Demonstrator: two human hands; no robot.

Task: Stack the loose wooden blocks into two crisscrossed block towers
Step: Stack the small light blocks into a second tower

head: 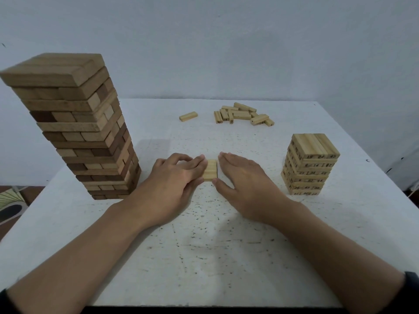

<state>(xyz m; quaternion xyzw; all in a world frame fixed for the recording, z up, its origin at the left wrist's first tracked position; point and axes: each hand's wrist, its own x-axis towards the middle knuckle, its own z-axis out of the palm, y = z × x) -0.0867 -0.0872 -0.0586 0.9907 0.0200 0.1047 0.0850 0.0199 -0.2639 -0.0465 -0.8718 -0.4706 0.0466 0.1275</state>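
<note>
A small set of pale wooden blocks lies side by side at the table's middle. My left hand presses against its left side with straight fingers. My right hand lies flat against its right side, thumb near the front corner. A pile of loose pale blocks sits at the back, with one single block apart to its left. A short crisscrossed tower of numbered pale blocks stands at the right.
A tall crisscrossed tower of larger brown blocks stands at the left, close to my left forearm. The white speckled table ends at a front edge near me. A wall rises behind the table.
</note>
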